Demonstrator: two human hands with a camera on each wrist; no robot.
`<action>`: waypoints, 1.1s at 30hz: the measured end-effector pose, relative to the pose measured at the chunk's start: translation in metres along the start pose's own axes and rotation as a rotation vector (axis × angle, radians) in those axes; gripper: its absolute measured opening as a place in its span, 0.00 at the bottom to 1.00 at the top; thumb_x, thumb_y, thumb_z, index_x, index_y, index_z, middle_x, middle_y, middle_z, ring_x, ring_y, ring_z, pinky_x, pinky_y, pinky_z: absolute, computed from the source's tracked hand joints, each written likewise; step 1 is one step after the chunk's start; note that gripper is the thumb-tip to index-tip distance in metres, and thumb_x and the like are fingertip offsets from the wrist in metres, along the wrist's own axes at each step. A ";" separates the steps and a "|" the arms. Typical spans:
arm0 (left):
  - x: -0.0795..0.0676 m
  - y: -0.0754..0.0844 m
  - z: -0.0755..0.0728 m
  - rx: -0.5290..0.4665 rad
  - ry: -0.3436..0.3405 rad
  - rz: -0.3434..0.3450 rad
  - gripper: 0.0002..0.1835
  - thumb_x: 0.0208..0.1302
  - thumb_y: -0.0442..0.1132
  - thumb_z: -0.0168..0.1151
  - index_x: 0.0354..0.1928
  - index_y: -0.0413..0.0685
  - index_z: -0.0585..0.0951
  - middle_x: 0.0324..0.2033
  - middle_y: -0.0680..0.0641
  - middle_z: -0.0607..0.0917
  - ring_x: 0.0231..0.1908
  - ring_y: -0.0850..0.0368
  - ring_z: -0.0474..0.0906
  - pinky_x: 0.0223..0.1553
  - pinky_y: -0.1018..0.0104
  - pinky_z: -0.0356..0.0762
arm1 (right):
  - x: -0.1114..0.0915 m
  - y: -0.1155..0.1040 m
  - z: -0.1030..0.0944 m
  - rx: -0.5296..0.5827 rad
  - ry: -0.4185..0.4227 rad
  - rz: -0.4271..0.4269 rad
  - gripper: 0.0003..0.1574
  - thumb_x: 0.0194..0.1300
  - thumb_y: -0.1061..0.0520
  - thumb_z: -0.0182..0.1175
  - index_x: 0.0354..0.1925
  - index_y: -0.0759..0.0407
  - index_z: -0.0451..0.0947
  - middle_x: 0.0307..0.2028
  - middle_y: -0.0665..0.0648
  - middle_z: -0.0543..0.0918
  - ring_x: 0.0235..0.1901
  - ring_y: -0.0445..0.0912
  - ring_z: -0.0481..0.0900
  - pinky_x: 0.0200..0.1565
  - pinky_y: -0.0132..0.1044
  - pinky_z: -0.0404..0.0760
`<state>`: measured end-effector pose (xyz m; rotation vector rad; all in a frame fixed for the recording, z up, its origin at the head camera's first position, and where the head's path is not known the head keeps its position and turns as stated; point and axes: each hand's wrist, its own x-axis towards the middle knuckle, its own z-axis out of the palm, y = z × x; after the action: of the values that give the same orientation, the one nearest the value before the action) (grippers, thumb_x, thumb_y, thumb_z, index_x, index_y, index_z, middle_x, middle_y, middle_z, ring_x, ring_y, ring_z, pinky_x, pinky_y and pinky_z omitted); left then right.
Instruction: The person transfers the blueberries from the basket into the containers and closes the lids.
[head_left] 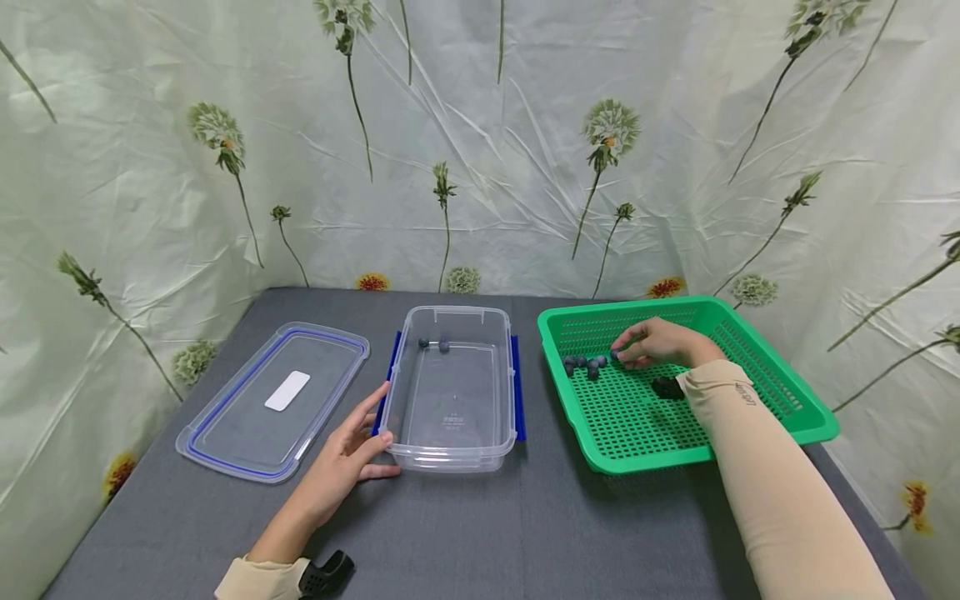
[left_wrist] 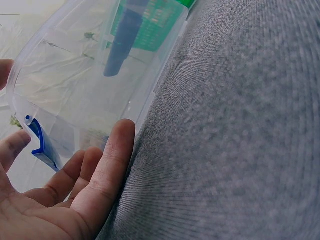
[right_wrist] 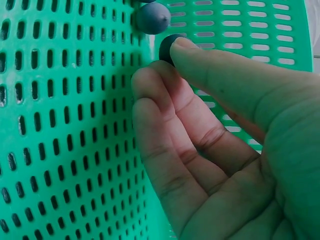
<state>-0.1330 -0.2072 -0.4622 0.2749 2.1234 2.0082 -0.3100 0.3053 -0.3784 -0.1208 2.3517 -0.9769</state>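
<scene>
My left hand (head_left: pixel 337 471) rests against the near left corner of a clear plastic container (head_left: pixel 453 400) with blue side clips, its fingers spread along the outside wall and the thumb at the rim. Two blueberries (head_left: pixel 444 346) lie at the container's far end. Inside the green basket (head_left: pixel 637 458), my right hand (head_left: pixel 660 343) pinches a blueberry (right_wrist: pixel 171 49) between thumb and fingertips. Several more blueberries (head_left: pixel 593 372) sit to the left of that hand on the basket floor, one blueberry (right_wrist: pixel 154 19) close by in the right wrist view.
A clear lid (head_left: pixel 247 417) with a blue seal and a white label (head_left: pixel 287 391) lies flat left of the container. Grey cloth (head_left: pixel 480 533) covers the table. Behind it hangs a pale curtain (head_left: pixel 510 167) with a dandelion print.
</scene>
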 end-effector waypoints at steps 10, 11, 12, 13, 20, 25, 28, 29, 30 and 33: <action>0.000 0.000 0.000 0.002 0.010 -0.004 0.39 0.83 0.37 0.56 0.87 0.64 0.52 0.74 0.26 0.59 0.65 0.31 0.73 0.49 0.52 0.93 | -0.004 -0.003 -0.006 0.025 -0.006 -0.027 0.25 0.79 0.59 0.62 0.67 0.73 0.76 0.49 0.58 0.89 0.47 0.47 0.87 0.59 0.48 0.87; 0.000 0.000 0.000 0.003 0.010 -0.005 0.39 0.83 0.36 0.55 0.87 0.64 0.52 0.74 0.26 0.59 0.64 0.32 0.73 0.49 0.52 0.93 | -0.004 -0.003 -0.006 0.025 -0.006 -0.029 0.25 0.79 0.59 0.63 0.67 0.73 0.76 0.49 0.57 0.89 0.47 0.47 0.87 0.59 0.48 0.87; 0.000 0.000 0.000 0.004 0.011 -0.006 0.39 0.83 0.36 0.55 0.87 0.64 0.52 0.74 0.26 0.59 0.64 0.32 0.73 0.49 0.52 0.93 | -0.004 -0.004 -0.006 0.026 -0.005 -0.030 0.25 0.79 0.59 0.63 0.67 0.72 0.76 0.49 0.57 0.89 0.47 0.47 0.87 0.59 0.48 0.87; 0.000 0.000 0.001 0.004 0.011 -0.006 0.39 0.83 0.36 0.55 0.87 0.64 0.52 0.74 0.26 0.59 0.64 0.31 0.73 0.49 0.52 0.93 | -0.004 -0.004 -0.007 0.021 -0.005 -0.035 0.26 0.79 0.59 0.63 0.67 0.72 0.76 0.50 0.58 0.89 0.47 0.47 0.87 0.59 0.48 0.87; -0.001 0.000 0.000 0.003 0.010 -0.007 0.39 0.83 0.37 0.56 0.87 0.65 0.53 0.74 0.26 0.59 0.65 0.31 0.73 0.49 0.51 0.93 | -0.005 -0.012 -0.010 0.026 0.000 -0.053 0.25 0.79 0.59 0.63 0.66 0.72 0.76 0.55 0.60 0.88 0.49 0.47 0.88 0.63 0.50 0.86; -0.001 0.000 0.000 0.000 0.011 -0.008 0.39 0.83 0.37 0.56 0.87 0.65 0.53 0.74 0.26 0.59 0.65 0.31 0.72 0.49 0.51 0.93 | -0.007 -0.017 -0.012 0.034 0.004 -0.046 0.25 0.78 0.59 0.63 0.66 0.71 0.76 0.56 0.61 0.86 0.50 0.48 0.88 0.64 0.52 0.85; -0.001 0.000 0.000 0.000 0.007 -0.008 0.39 0.83 0.36 0.55 0.87 0.65 0.52 0.74 0.26 0.59 0.65 0.31 0.73 0.49 0.52 0.93 | -0.008 -0.020 -0.012 0.040 0.008 -0.045 0.25 0.78 0.59 0.64 0.66 0.70 0.77 0.56 0.60 0.86 0.51 0.49 0.88 0.63 0.51 0.86; -0.001 0.000 0.000 0.000 0.005 -0.008 0.39 0.83 0.36 0.55 0.87 0.65 0.52 0.74 0.26 0.59 0.65 0.31 0.73 0.49 0.52 0.93 | -0.009 -0.021 -0.012 0.043 0.010 -0.044 0.25 0.78 0.59 0.64 0.66 0.70 0.77 0.55 0.59 0.87 0.51 0.48 0.88 0.63 0.49 0.86; -0.001 0.000 0.000 0.000 0.004 -0.009 0.39 0.83 0.36 0.54 0.87 0.65 0.52 0.74 0.25 0.59 0.65 0.31 0.74 0.49 0.52 0.93 | -0.009 -0.022 -0.012 0.048 0.009 -0.045 0.25 0.78 0.59 0.64 0.66 0.70 0.77 0.55 0.58 0.87 0.51 0.48 0.87 0.62 0.48 0.87; 0.000 0.000 0.000 0.000 0.002 -0.009 0.39 0.83 0.36 0.55 0.87 0.66 0.52 0.74 0.25 0.59 0.65 0.31 0.74 0.50 0.52 0.93 | -0.011 -0.024 -0.014 0.065 0.005 -0.049 0.25 0.78 0.59 0.63 0.66 0.71 0.76 0.51 0.53 0.88 0.48 0.44 0.87 0.59 0.42 0.88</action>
<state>-0.1326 -0.2072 -0.4619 0.2630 2.1220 2.0046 -0.3113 0.2994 -0.3488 -0.1520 2.3286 -1.0770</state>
